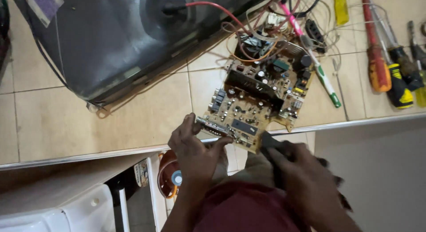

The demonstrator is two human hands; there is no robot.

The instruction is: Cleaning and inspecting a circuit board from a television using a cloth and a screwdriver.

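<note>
Fingers of the left hand (195,147) pinch the circuit board (257,103) by its near corner, steadying it over the counter edge (88,155). The right hand (301,178) wraps closed around a dark tool (270,141) touching the board's edge.

— Where does the circuit board (257,101) sit?

— On the tiled counter (66,121), overhanging its near edge. The left hand (195,147) grips its corner at seven o'clock; the right hand (301,178) touches the edge at five.

— And around it?

— The picture tube (115,41) lies at ten o'clock, wires (248,27) at twelve, a toothbrush (317,67) at two, screwdrivers (390,63) at three.
</note>
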